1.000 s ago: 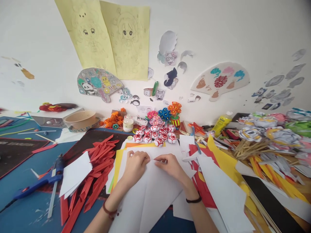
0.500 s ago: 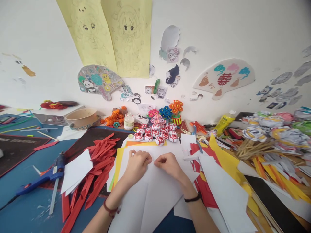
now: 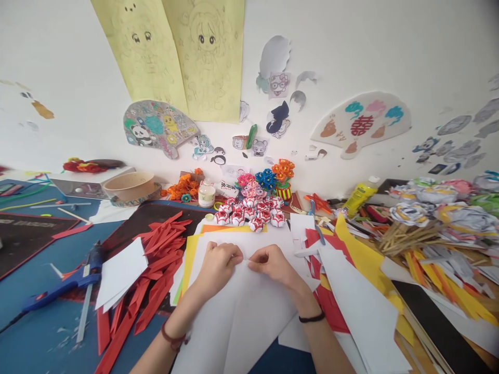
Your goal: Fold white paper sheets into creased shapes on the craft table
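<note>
Both forearms come in from the bottom edge and angle toward each other, so the two hands meet near the middle of the view. The left hand (image 3: pixel 217 265) lies knuckles up, fingers curled under, thumb and fingertips pinched together at its right side. The right hand (image 3: pixel 273 264) mirrors it, fingers bent in a tight pinching grip. The fingertips of the two hands lie just beside each other. Each wrist wears a thin band.
</note>
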The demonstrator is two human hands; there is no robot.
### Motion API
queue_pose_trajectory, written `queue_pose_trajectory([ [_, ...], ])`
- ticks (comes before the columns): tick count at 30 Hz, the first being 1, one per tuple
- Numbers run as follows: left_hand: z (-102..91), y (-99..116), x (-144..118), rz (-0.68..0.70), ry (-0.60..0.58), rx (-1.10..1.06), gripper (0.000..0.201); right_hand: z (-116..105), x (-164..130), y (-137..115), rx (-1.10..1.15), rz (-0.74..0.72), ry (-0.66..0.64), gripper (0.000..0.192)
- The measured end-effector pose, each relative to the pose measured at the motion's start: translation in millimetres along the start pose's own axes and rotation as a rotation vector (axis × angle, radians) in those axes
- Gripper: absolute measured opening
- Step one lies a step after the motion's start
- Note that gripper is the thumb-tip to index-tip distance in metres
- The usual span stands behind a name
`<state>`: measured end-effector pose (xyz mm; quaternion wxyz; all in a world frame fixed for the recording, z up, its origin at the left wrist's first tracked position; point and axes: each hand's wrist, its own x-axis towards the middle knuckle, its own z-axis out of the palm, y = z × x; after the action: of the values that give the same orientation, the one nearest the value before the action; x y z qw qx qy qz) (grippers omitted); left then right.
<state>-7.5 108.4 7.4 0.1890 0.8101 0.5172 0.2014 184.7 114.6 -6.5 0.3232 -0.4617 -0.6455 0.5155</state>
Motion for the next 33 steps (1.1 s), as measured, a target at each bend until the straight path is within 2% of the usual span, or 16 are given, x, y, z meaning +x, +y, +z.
queue_pose_trajectory([
  [8, -1.1, 6.8, -4.0, 0.098, 0.041, 0.137, 0.019, -0.5, 0.7, 8.9, 0.030, 0.006, -0.003, 0.027],
  [14, -0.1, 8.5, -4.2, 0.112, 0.064, 0.086, 0.021, 0.9, 2.1, 9.2, 0.016, -0.036, -0.002, 0.028],
  [22, 7.9, -0.9, -0.3, 0.085, 0.108, -0.069, 0.016, 3.0, 6.1, 13.7, 0.086, -0.139, 0.008, 0.033],
  [33, 9.1, 2.6, -1.7, 0.125, 0.192, -0.126, 0.016, -0.6, 5.7, 16.1, 0.204, -0.140, -0.014, 0.032],
])
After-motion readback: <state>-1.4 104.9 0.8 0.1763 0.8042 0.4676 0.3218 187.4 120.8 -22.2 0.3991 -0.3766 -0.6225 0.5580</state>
